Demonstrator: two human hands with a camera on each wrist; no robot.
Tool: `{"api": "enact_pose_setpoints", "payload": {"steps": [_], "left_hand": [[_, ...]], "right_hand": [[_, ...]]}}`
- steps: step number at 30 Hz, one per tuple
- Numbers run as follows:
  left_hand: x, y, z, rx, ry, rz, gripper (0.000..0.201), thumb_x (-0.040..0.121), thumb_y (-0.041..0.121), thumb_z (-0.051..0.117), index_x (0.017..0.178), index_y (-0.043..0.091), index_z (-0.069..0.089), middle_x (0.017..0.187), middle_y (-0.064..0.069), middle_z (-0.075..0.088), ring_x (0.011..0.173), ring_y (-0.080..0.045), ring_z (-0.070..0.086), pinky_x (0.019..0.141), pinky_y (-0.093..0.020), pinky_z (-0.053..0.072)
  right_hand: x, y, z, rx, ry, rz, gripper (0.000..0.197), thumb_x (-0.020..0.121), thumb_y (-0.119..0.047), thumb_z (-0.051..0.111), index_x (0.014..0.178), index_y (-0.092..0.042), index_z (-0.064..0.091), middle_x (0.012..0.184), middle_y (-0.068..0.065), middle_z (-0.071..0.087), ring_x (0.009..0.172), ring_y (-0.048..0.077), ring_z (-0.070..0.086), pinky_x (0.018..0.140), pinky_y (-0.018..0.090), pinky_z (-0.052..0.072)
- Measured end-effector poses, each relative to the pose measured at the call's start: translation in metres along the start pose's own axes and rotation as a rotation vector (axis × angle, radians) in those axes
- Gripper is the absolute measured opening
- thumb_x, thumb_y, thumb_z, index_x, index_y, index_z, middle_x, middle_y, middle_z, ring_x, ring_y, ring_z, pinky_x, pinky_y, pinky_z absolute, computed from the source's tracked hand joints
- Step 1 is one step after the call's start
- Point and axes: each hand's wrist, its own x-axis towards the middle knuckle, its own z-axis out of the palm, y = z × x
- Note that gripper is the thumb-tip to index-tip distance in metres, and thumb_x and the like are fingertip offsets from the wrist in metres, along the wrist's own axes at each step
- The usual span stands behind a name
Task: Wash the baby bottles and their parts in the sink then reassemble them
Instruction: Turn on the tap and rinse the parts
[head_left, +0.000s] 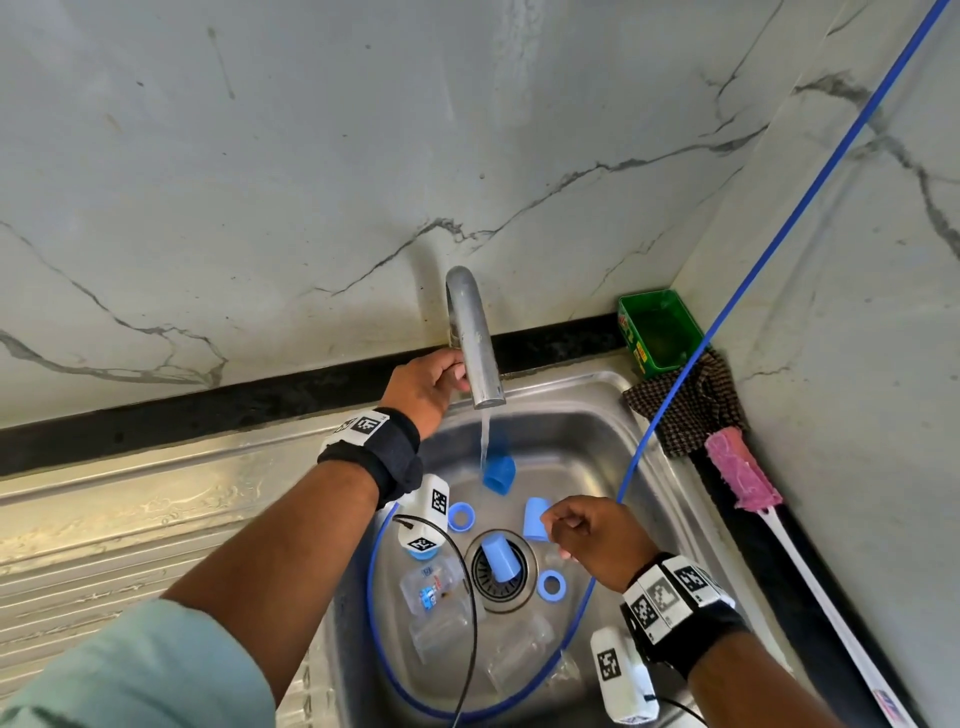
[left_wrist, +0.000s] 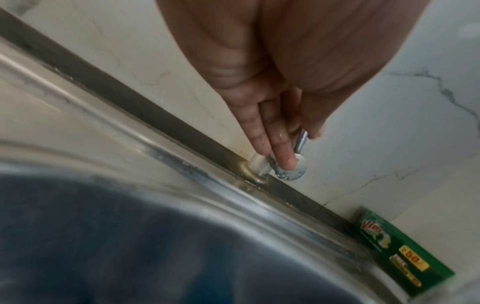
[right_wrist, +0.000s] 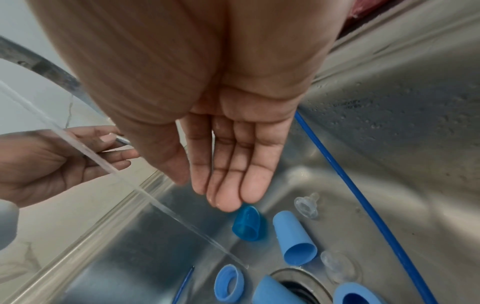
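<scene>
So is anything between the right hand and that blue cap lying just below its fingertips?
Nothing visible. The right hand hangs open above the translucent blue cap with only air between; the water stream falls to its left.

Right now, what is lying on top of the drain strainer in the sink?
A light blue cap lies on its side across the drain strainer. The strainer's dark slots show around it; the part directly beneath the cap is covered. A blue ring lies beside the strainer, not on it.

Right hand relaxed, fingers straight and empty over sink, above blue caps, rings and clear teats, beside water stream; left hand on tap lever.
</scene>
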Motion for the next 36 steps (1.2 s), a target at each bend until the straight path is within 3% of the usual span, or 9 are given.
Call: {"api": "enact_pose_setpoints", "payload": {"steps": [4,9,11,17,21,24,27,33,36], "left_hand": [[-0.023,-0.005,-0.007,0.011,-0.001,0.049,0.044,0.101,0.008,0.052,0.143,0.021,0.052,0.118,0.012,0.060,0.104,-0.002,0.054,0.085,0.005,0.033],[-0.076,-0.047,-0.010,-0.058,0.086,-0.017,0.029,0.100,0.012,0.057,0.126,0.022,0.064,0.110,0.012,0.073,0.098,0.003,0.065,0.093,-0.007,0.046],[-0.102,-0.058,-0.009,-0.088,0.093,-0.068,0.025,0.100,0.012,0.057,0.122,0.021,0.066,0.107,0.013,0.074,0.097,0.006,0.066,0.093,-0.011,0.048],[-0.147,-0.064,-0.012,-0.125,0.121,-0.120,0.019,0.099,0.013,0.061,0.112,0.022,0.070,0.099,0.018,0.072,0.092,0.020,0.060,0.078,0.003,0.039],[-0.115,-0.053,-0.025,-0.038,0.077,-0.011,0.023,0.097,0.009,0.060,0.116,0.018,0.070,0.107,0.008,0.074,0.097,0.004,0.067,0.087,-0.001,0.043],[-0.069,-0.033,-0.033,0.037,0.045,0.055,0.029,0.096,0.004,0.059,0.121,0.014,0.069,0.113,0.002,0.072,0.102,-0.010,0.067,0.087,0.003,0.038],[-0.029,-0.009,-0.031,0.097,0.013,0.075,0.036,0.096,0.008,0.061,0.130,0.022,0.065,0.114,0.004,0.071,0.101,-0.010,0.067,0.094,-0.011,0.044],[0.008,0.016,-0.016,0.268,-0.109,0.082,0.027,0.095,0.007,0.060,0.120,0.010,0.071,0.114,-0.012,0.072,0.108,-0.029,0.066,0.097,-0.037,0.051],[0.014,0.010,-0.015,0.236,-0.079,0.016,0.021,0.093,0.007,0.065,0.108,0.017,0.076,0.103,-0.005,0.076,0.096,-0.023,0.071,0.095,-0.037,0.056]], "right_hand": [[-0.004,-0.001,0.014,-0.030,-0.044,0.013,0.017,0.090,-0.014,0.066,0.081,-0.028,0.072,0.075,-0.007,0.070,0.068,0.004,0.065,0.074,0.021,0.053],[0.000,-0.004,0.070,-0.160,-0.204,-0.032,0.014,0.085,-0.012,0.066,0.084,-0.021,0.076,0.082,-0.007,0.069,0.082,0.010,0.067,0.079,0.017,0.050],[0.006,-0.003,0.097,-0.274,-0.274,-0.025,0.019,0.081,-0.013,0.065,0.072,-0.030,0.067,0.078,-0.010,0.064,0.085,0.017,0.065,0.084,0.023,0.052],[0.032,-0.018,0.107,-0.070,-0.063,0.144,0.006,0.078,-0.031,0.066,0.078,-0.025,0.069,0.076,-0.006,0.068,0.082,0.023,0.068,0.080,0.033,0.052],[0.031,-0.014,0.094,-0.038,-0.142,0.180,0.010,0.076,-0.027,0.062,0.076,-0.020,0.070,0.060,0.002,0.070,0.060,0.020,0.069,0.073,0.040,0.061],[0.019,-0.014,0.077,-0.041,-0.097,0.162,0.011,0.084,-0.013,0.063,0.078,-0.018,0.070,0.065,0.006,0.070,0.060,0.017,0.068,0.067,0.032,0.060],[0.010,-0.011,0.060,0.069,-0.040,0.152,0.014,0.085,-0.008,0.064,0.079,-0.018,0.071,0.068,0.002,0.068,0.056,0.015,0.065,0.057,0.025,0.052],[0.000,0.004,0.033,0.086,0.034,0.162,0.015,0.084,-0.011,0.063,0.081,-0.023,0.073,0.066,0.002,0.072,0.057,0.012,0.064,0.075,0.037,0.059],[-0.006,0.003,0.027,0.144,0.048,0.184,0.020,0.085,-0.007,0.061,0.078,-0.022,0.071,0.065,0.007,0.070,0.058,0.016,0.064,0.066,0.036,0.061]]}}
